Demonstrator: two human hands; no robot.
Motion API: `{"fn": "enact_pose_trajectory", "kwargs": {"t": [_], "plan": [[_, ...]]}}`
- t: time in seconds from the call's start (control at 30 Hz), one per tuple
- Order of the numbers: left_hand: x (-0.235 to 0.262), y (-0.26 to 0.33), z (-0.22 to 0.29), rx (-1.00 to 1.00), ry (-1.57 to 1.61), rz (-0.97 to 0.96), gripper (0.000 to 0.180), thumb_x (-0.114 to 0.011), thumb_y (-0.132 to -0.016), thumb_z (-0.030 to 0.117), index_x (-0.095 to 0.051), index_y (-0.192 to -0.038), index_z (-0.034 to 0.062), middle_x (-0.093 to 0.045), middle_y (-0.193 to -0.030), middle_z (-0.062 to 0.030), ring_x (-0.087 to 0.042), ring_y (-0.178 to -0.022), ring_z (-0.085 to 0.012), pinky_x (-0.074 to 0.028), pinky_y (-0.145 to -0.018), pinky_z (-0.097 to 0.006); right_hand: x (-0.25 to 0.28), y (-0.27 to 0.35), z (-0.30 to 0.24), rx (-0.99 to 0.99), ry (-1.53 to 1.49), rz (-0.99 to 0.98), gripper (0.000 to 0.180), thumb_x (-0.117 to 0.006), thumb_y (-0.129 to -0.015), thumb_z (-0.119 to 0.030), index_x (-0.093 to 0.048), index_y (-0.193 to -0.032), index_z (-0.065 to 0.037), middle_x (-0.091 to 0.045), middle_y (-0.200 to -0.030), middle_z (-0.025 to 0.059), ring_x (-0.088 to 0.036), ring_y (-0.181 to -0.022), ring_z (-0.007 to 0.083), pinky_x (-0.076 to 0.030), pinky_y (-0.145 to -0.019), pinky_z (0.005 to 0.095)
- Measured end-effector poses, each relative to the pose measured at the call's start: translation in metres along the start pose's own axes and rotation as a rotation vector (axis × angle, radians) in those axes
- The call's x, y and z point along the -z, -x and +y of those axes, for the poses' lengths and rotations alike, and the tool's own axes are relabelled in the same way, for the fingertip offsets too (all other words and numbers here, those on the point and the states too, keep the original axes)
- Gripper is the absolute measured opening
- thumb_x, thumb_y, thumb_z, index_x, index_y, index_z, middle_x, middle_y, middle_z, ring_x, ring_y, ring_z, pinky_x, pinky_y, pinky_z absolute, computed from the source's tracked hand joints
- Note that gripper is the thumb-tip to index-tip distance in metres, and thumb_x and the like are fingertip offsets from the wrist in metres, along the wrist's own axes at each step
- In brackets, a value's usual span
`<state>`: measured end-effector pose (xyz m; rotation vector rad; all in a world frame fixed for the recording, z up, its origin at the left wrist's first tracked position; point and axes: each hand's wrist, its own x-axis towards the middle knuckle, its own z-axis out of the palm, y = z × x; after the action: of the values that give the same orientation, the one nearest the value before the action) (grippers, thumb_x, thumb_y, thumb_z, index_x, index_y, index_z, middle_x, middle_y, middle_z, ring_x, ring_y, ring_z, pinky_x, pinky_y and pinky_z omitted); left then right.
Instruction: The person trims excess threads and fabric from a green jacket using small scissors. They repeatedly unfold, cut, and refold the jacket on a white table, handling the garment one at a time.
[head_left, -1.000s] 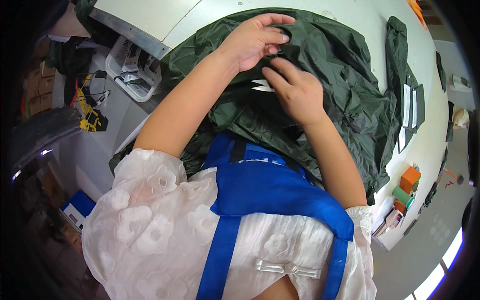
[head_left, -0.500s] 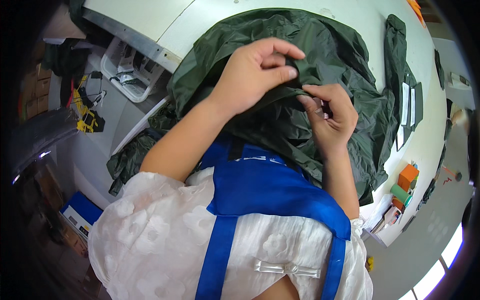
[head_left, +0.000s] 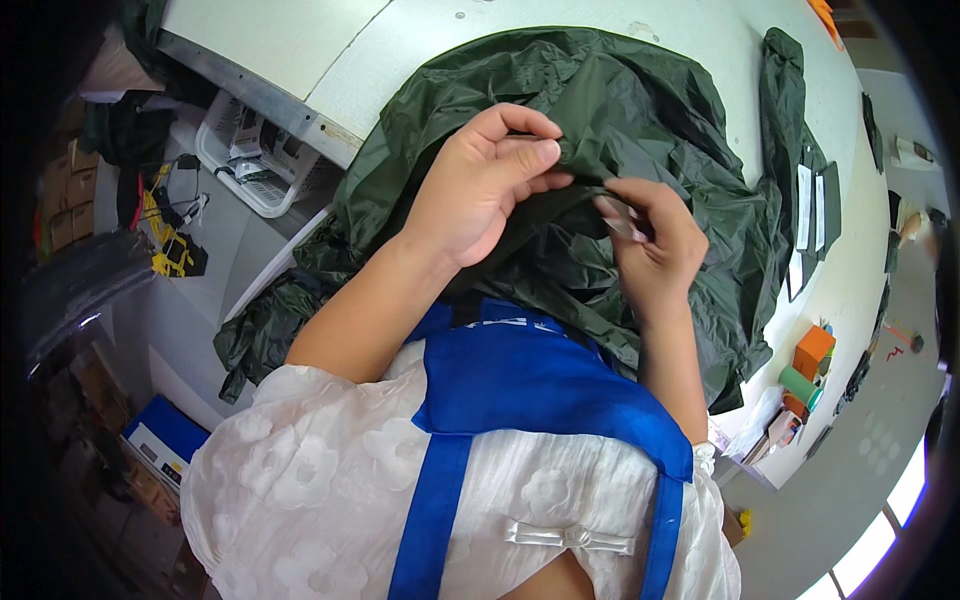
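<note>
A large, crumpled dark green cloth (head_left: 690,140), thin and slightly glossy, spreads over the pale table and hangs over its near edge. My left hand (head_left: 470,190) holds a fold of it between thumb and fingers near the middle. Just to the right, my right hand (head_left: 658,245) has its thumb and forefinger closed on the edge of the same cloth. Something small, pale and shiny shows at the right fingers; I cannot tell what it is. A stretch of the edge runs between the two hands.
The white table (head_left: 400,60) has a metal-edged corner at left, beside a white plastic basket (head_left: 210,150). Dark green pieces with white strips (head_left: 803,210) lie at right. Nearer stand an orange box (head_left: 813,350) and a green spool (head_left: 798,385).
My left hand has come slightly left and nearer to me, its fingers drawn closer together on the cloth. The right hand stays nearly in place, with its fingers shifted a little.
</note>
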<state>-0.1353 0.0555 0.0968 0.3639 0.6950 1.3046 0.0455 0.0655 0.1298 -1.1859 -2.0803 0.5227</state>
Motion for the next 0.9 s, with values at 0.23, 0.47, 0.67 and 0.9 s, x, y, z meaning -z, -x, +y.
{"fn": "enact_pose_trajectory", "kwargs": {"t": [0.23, 0.47, 0.67, 0.9], "plan": [[-0.016, 0.017, 0.006, -0.293, -0.631, -0.087, 0.020, -0.060, -0.087, -0.004, -0.056, -0.106, -0.0005, -0.062, -0.099, -0.0065, -0.060, -0.089, -0.0089, -0.048, -0.079, -0.022, 0.002, -0.008, -0.019, 0.124, -0.094, 0.031, 0.027, -0.060, -0.062, 0.011, -0.062, -0.085, -0.003, -0.060, -0.071, 0.0078, -0.059, -0.060, 0.0220, -0.047, -0.055, 0.0305], [-0.014, 0.026, 0.003, -0.336, -0.602, -0.162, 0.019, -0.056, -0.088, -0.006, -0.051, -0.105, 0.0004, -0.060, -0.099, -0.0065, -0.060, -0.091, -0.0092, -0.048, -0.079, -0.021, 0.001, -0.004, -0.024, 0.051, -0.081, 0.046, 0.023, -0.060, -0.064, 0.011, -0.061, -0.082, -0.002, -0.060, -0.072, 0.0079, -0.058, -0.060, 0.0220, -0.047, -0.054, 0.0299], [-0.022, 0.033, 0.000, -0.345, -0.520, -0.062, 0.016, -0.062, -0.087, 0.001, -0.051, -0.098, 0.0023, -0.065, -0.079, -0.0037, -0.059, -0.074, -0.0039, -0.045, -0.064, -0.018, -0.005, 0.006, -0.017, 0.107, -0.135, 0.109, 0.023, -0.066, -0.062, 0.010, -0.060, -0.081, -0.002, -0.059, -0.068, 0.0072, -0.057, -0.057, 0.0209, -0.046, -0.052, 0.0298], [-0.018, 0.039, -0.006, -0.393, -0.515, -0.067, 0.014, -0.062, -0.087, 0.001, -0.051, -0.096, 0.0019, -0.064, -0.077, -0.0033, -0.059, -0.073, -0.0038, -0.045, -0.063, -0.018, -0.005, 0.005, -0.016, 0.269, -0.100, 0.187, 0.021, -0.072, -0.065, 0.005, -0.060, -0.081, -0.002, -0.059, -0.065, 0.0080, -0.058, -0.056, 0.0213, -0.046, -0.052, 0.0299]]}}
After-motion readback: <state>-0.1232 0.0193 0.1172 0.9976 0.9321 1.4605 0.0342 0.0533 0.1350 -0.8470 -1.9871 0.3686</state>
